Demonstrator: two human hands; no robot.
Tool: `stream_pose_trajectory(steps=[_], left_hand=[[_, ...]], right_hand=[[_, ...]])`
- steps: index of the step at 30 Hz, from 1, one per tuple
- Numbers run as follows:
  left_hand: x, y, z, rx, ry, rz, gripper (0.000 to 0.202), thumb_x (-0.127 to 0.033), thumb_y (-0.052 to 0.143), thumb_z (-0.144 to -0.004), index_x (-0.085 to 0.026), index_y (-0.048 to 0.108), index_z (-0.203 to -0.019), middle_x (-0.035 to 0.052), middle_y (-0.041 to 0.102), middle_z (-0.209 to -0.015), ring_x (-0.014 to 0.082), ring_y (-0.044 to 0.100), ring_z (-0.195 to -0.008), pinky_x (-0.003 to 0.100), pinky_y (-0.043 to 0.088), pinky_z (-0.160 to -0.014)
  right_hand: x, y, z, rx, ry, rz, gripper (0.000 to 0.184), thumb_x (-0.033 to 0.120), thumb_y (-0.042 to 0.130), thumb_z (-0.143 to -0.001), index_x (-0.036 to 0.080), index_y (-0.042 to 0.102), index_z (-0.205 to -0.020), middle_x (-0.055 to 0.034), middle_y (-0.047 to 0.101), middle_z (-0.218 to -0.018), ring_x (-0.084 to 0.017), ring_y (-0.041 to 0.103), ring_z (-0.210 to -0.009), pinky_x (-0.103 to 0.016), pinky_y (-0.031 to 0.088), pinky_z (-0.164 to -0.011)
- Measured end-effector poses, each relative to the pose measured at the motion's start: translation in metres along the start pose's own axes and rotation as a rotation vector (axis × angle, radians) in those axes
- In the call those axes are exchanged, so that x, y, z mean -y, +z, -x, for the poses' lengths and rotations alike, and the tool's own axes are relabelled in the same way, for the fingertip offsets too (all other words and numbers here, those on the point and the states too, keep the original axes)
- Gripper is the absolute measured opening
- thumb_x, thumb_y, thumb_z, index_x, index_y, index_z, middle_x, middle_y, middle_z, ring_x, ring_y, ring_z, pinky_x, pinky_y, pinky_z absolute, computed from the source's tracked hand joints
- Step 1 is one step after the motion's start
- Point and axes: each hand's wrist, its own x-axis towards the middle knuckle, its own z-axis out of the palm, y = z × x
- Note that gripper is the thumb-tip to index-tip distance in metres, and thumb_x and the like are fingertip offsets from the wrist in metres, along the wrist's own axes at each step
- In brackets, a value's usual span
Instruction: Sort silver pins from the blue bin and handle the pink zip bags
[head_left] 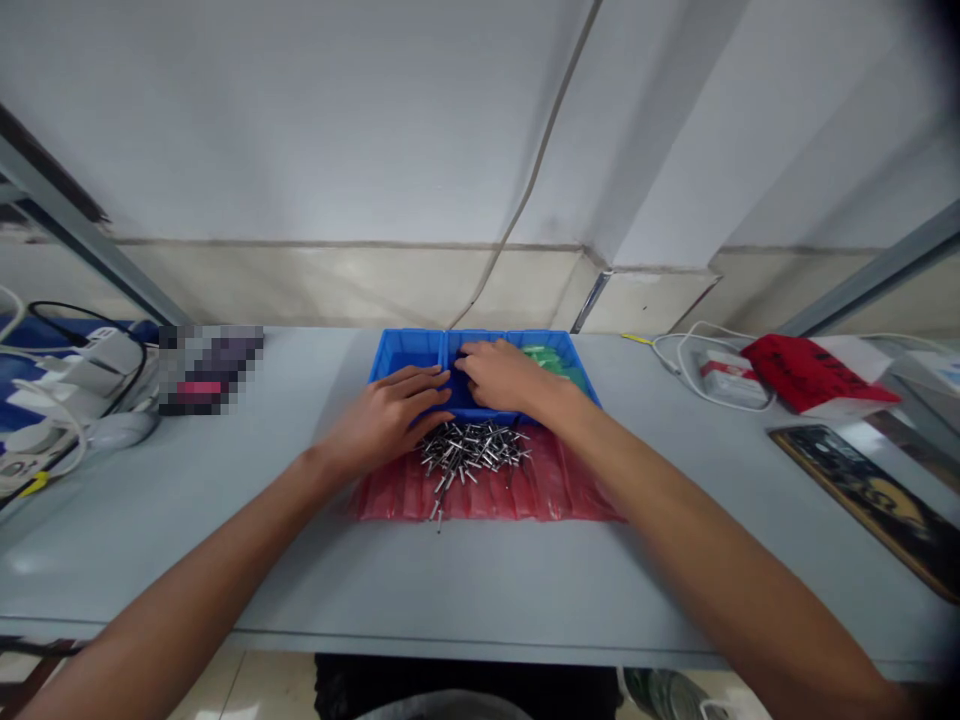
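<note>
A blue tray [409, 345] with three compartments stands at the back of the grey table. My left hand [386, 415] lies flat with fingers stretched out across the tray's front edge, fingertips at the left and middle compartments. My right hand [499, 375] reaches into the middle compartment with fingers curled at the divider; what they hold, if anything, is hidden. A pile of small metal rivets [472, 450] lies on a red plastic sheet [540, 490] just in front of the tray, between my wrists. Green bags [551, 360] fill the right compartment.
White power strips and cables [67, 385] crowd the left end of the table. At the right lie a white cable with a small box [731, 378], a red bag [806, 372] and a dark patterned board [874, 500]. A wall rises right behind the tray.
</note>
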Motion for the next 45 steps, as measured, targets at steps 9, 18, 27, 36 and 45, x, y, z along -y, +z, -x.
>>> stream_pose_trajectory(steps=[9, 18, 27, 36, 45], left_hand=[[0.001, 0.007, 0.003, -0.039, 0.007, 0.003, 0.022, -0.031, 0.062, -0.103, -0.016, 0.072, -0.117, 0.0113, 0.075, -0.125, 0.0267, 0.069, -0.127, 0.048, 0.064, -0.104], [0.0, 0.007, 0.003, -0.047, 0.017, -0.025, 0.024, -0.032, 0.062, -0.103, -0.014, 0.07, -0.117, 0.0122, 0.074, -0.128, 0.026, 0.069, -0.127, 0.045, 0.065, -0.104], [0.0, 0.007, 0.003, -0.079, 0.046, -0.047, 0.024, -0.03, 0.064, -0.102, -0.013, 0.07, -0.118, 0.013, 0.074, -0.128, 0.0276, 0.07, -0.126, 0.045, 0.066, -0.1], [-0.002, 0.002, 0.003, -0.065, 0.057, -0.072, 0.025, -0.031, 0.061, -0.104, -0.013, 0.07, -0.119, 0.0128, 0.074, -0.129, 0.028, 0.07, -0.125, 0.045, 0.068, -0.098], [0.0, 0.008, 0.004, -0.062, 0.043, -0.036, 0.027, -0.032, 0.062, -0.104, -0.012, 0.068, -0.12, 0.0131, 0.073, -0.131, 0.0282, 0.067, -0.13, 0.045, 0.065, -0.104]], right_hand=[[0.014, -0.013, 0.008, 0.073, 0.022, -0.116, 0.029, 0.007, 0.053, -0.087, 0.014, 0.078, -0.099, -0.0176, 0.079, -0.107, -0.027, 0.072, -0.095, -0.039, 0.051, -0.085], [-0.031, -0.083, 0.069, 0.054, 0.167, -0.199, 0.052, 0.017, 0.068, -0.085, 0.018, 0.068, -0.137, -0.0121, 0.073, -0.134, -0.029, 0.069, -0.12, -0.038, 0.053, -0.1], [-0.049, -0.044, 0.047, 0.223, 0.296, -0.167, 0.074, 0.025, 0.094, -0.064, 0.015, 0.07, -0.133, -0.0162, 0.075, -0.125, -0.037, 0.071, -0.114, -0.039, 0.057, -0.089], [-0.058, -0.069, 0.065, 0.098, 0.307, -0.149, 0.06, 0.018, 0.079, -0.08, 0.015, 0.067, -0.139, -0.0148, 0.072, -0.136, -0.032, 0.065, -0.126, -0.037, 0.05, -0.103], [-0.002, -0.066, 0.045, 0.329, 0.525, -0.14, 0.006, 0.011, 0.071, -0.08, 0.013, 0.075, -0.075, -0.0093, 0.074, -0.067, -0.022, 0.072, -0.067, -0.03, 0.051, -0.062]])
